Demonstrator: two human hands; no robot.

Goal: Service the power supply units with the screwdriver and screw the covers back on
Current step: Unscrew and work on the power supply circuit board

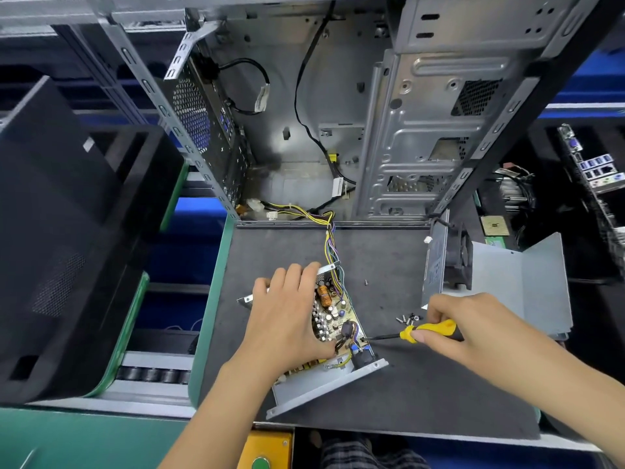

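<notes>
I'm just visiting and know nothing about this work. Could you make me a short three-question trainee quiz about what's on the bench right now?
1. True or false: the screwdriver is held in the right hand.
2. Multiple choice: the left hand rests on A) the computer case, B) the open power supply unit, C) the removed cover.
3. Fill in: the little pile of loose ____ lies on the dark mat, just beyond the screwdriver's handle.

Key: 1 true; 2 B; 3 screws.
</notes>
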